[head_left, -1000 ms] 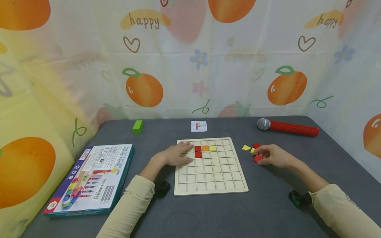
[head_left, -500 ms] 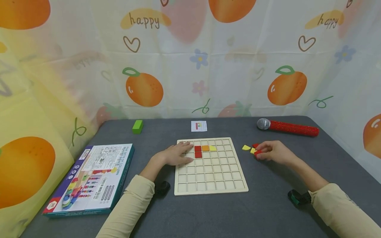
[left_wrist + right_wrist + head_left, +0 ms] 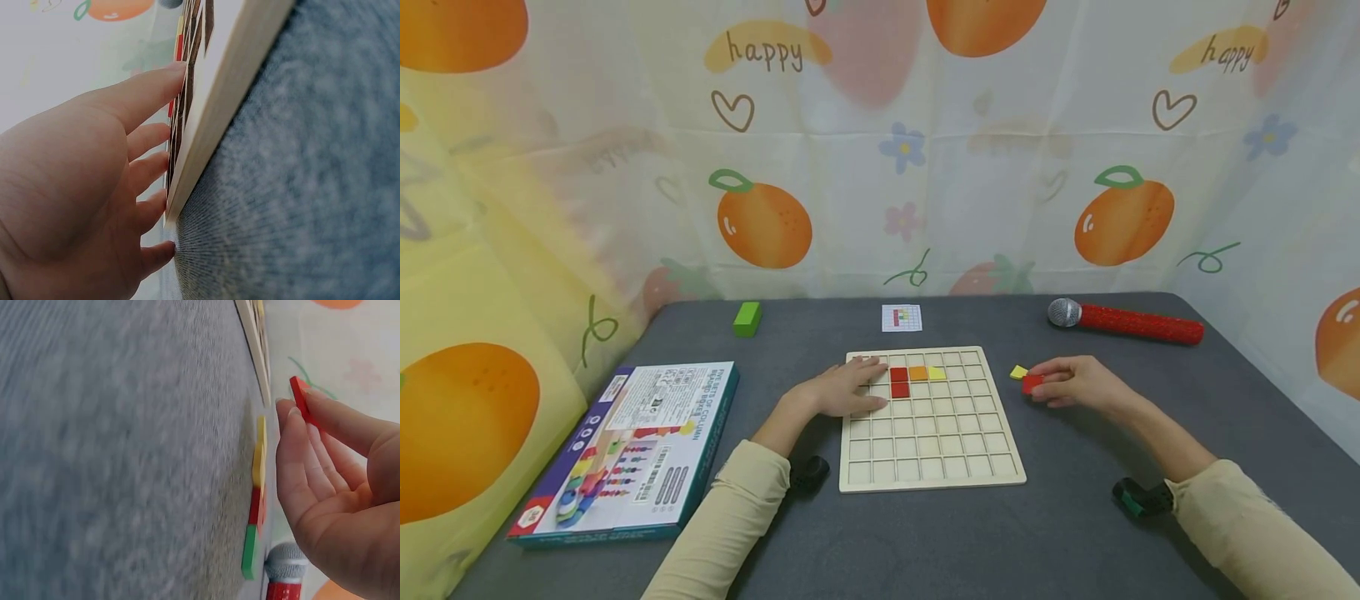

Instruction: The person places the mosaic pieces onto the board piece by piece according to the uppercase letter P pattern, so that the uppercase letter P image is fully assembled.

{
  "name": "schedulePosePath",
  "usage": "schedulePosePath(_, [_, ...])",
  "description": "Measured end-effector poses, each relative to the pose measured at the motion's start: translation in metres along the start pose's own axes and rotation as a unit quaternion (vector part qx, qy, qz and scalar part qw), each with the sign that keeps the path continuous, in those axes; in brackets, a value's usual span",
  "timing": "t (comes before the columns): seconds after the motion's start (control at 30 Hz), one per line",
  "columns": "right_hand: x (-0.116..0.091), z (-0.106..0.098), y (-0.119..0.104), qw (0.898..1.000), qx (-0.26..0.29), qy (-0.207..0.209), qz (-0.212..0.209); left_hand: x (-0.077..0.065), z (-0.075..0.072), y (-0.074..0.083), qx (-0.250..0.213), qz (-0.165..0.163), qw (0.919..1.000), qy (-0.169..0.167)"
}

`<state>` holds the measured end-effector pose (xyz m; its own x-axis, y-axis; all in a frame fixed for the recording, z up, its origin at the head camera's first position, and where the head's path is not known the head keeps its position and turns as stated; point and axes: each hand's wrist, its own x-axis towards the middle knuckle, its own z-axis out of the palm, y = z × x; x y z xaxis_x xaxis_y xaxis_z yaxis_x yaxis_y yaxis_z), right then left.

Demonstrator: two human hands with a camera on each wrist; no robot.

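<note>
My left hand (image 3: 842, 390) rests with spread, straight fingers on the left side of a wooden grid board (image 3: 932, 471). Set in the board's cells are two red tiles, one above the other, an orange tile (image 3: 917, 374) and a yellow tile (image 3: 937, 373). Right of the board, my right hand (image 3: 1086, 385) pinches a red tile (image 3: 299, 397) between thumb and fingers, raised off the table. Below that hand, the right wrist view shows loose tiles on the table: yellow ones (image 3: 258, 464), a red one (image 3: 255, 505) and a green one (image 3: 249, 551).
A small pattern card (image 3: 901, 317) lies behind the board. A green block (image 3: 747, 319) stands at the back left, and a red microphone (image 3: 1138, 323) lies at the back right. A flat printed box (image 3: 632, 454) occupies the left side. A patterned curtain (image 3: 850, 150) hangs behind the table.
My right hand has picked up the red tile and moved it left toward the board, over the loose tiles. My left hand stays in place on the board.
</note>
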<state>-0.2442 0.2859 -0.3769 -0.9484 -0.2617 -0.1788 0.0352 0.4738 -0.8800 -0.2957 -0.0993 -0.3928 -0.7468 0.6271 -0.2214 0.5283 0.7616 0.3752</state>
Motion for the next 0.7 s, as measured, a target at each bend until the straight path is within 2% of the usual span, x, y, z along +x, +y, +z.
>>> schedulePosePath(0.7, [0.017,0.037,-0.020,0.995,0.081,-0.061,-0.013,-0.002,-0.002,0.001,-0.007,-0.004,1.0000,-0.004])
